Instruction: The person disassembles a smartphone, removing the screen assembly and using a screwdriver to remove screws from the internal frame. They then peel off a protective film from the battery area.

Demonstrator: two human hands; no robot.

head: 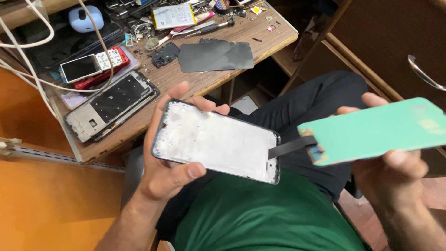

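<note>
Phone frame (216, 141) held over the lap, off the counter (195, 83) | judged light, stiff, best gripped by its edges | green-backed screen panel (376, 130) judged thin, fragile, joined by a soft black flex ribbon (290, 148) | left hand (167, 153) closed around the frame's end | right hand (395, 172) pinched on the panel's edges.

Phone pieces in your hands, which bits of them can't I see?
Head view only:
- Phone frame: its underside faces away; the left hand covers its near edge.
- Green screen panel: its right end is cut off by the picture edge, its other face is hidden, and the right hand covers part.
- Black ribbon cable: where it joins inside the frame is too small to tell.
</note>
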